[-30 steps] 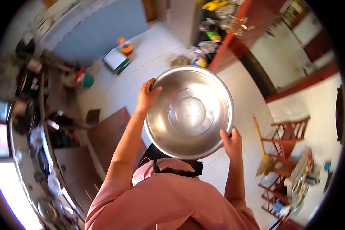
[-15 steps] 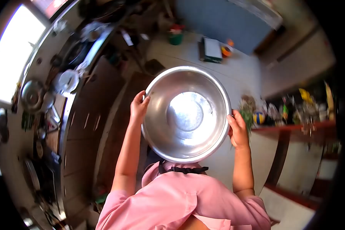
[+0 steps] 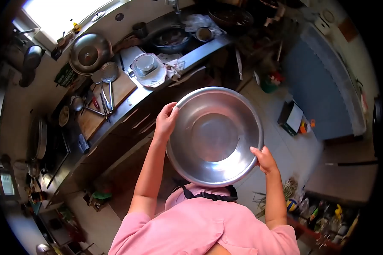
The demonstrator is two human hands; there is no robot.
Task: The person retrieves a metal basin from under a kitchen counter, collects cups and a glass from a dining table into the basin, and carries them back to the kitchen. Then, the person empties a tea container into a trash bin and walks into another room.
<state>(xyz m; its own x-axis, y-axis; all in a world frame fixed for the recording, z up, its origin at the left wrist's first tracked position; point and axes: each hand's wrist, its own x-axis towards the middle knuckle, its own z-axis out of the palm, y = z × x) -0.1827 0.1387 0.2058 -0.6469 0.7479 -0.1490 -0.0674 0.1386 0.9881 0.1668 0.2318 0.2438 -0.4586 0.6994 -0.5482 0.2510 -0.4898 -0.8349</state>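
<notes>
A wide stainless steel basin point(image 3: 215, 136) is held up in front of my chest, its open side facing me. Nothing lies inside it; light glints off its lower right wall. My left hand point(image 3: 166, 121) grips the rim at the upper left, thumb over the edge and fingers behind. On the right side of the rim, my right hand point(image 3: 266, 160) pinches it with the thumb inside and the fingers mostly hidden underneath.
To the left runs a counter with a cutting board point(image 3: 102, 102), a skimmer point(image 3: 110, 73), stacked dishes point(image 3: 149, 68) and a metal lid point(image 3: 89, 54). A sink basin point(image 3: 171, 39) is further back. On the floor at right stand a box point(image 3: 291, 117) and a green bucket point(image 3: 270, 83).
My view has swung left toward the counter and window, so the room appears shifted right. The basin stays in both hands, now slightly lower and further right in view.
</notes>
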